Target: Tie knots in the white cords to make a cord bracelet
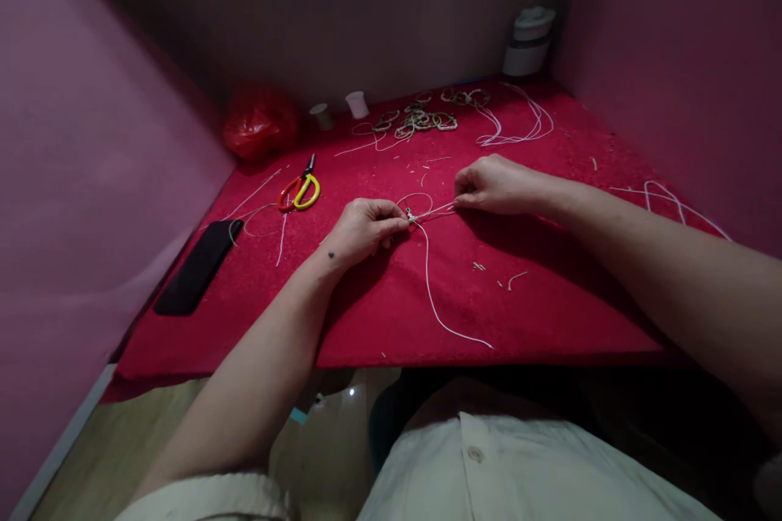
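Pink walls [79,130] flank your red-covered table [391,317], a red bag [260,126] beyond the scissors [307,173]. Right of those, your left hand [366,226] pinches a knotted cord [411,216]; your right hand [489,182] grips its strands [435,211].

Red tablecloth [379,309], white cord [428,285], red-and-yellow-handled scissors [304,179], black phone [199,269], red bag [260,129], pink left wall [79,138]

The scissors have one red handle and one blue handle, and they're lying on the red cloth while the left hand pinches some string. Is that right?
Not quite: the scissors have a yellow handle, not a blue one, beside the red handle, as the head view shows. They do lie on the red cloth, and the left hand does pinch some string.
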{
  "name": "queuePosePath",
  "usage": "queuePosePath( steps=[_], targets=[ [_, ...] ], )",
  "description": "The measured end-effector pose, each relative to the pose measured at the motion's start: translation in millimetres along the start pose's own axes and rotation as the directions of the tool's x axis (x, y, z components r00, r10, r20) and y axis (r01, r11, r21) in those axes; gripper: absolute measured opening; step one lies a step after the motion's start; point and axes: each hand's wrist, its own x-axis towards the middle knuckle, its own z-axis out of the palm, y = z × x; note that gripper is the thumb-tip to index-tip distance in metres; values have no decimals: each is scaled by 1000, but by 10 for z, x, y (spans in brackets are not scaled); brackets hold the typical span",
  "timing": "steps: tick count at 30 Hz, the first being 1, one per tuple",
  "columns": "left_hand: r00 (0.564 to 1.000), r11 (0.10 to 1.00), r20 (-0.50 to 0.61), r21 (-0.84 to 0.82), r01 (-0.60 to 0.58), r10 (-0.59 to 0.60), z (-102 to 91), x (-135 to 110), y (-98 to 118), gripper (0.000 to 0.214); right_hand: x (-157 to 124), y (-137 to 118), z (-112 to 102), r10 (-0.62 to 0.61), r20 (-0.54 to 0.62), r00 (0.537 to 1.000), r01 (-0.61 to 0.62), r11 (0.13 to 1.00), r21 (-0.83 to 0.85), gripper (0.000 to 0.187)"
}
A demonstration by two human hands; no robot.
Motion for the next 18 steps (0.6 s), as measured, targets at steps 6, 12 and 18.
queuePosePath(
  steps=[6, 12, 18],
  targets=[
    [990, 987, 47, 90, -136, 132, -18, 20, -59, 12, 87, 91, 86, 93, -142, 986, -96, 995, -12, 18],
    [961, 950, 93, 155, -272, 260, -22, 40, -108, 9, 142, 39, 191, 187, -245, 952, -190, 982, 12, 18],
    [937, 916, 102, 199, -347, 333, -16, 42, -108, 7, 252, -109, 250, 260, -325, 909, -272, 962, 11, 21]
  ],
)
